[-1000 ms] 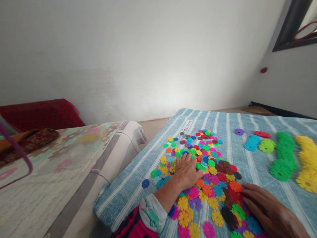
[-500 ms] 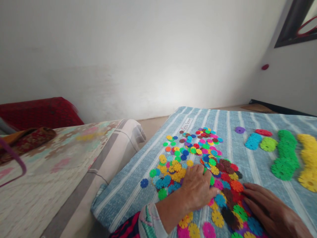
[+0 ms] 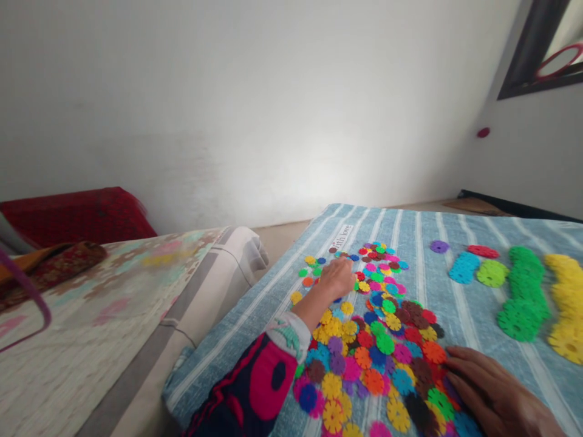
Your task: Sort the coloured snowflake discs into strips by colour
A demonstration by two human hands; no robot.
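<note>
A loose pile of small coloured plastic flower discs (image 3: pixel 378 340) lies spread on a blue striped cloth (image 3: pixel 273 315). My left hand (image 3: pixel 337 278) reaches out over the far left part of the pile and rests on discs there; its fingers bend downward and are mostly hidden behind the back of the hand. Its patterned pink and dark sleeve (image 3: pixel 259 382) crosses the near edge of the cloth. My right hand (image 3: pixel 496 394) lies flat at the near right edge of the pile, fingers stretched out on the discs.
To the right sit sorted groups of discs: yellow (image 3: pixel 565 303), green (image 3: pixel 523 291), light green (image 3: pixel 490 273), blue (image 3: pixel 462 267), red (image 3: pixel 483 250), purple (image 3: pixel 439 246). A floral mattress (image 3: pixel 113 303) and a red cloth (image 3: pixel 77 215) lie to the left. A white wall stands behind.
My left hand dragged discs toward me, then stretched out to the far left of the pile. The near discs now lie closer to me. My right hand stayed put.
</note>
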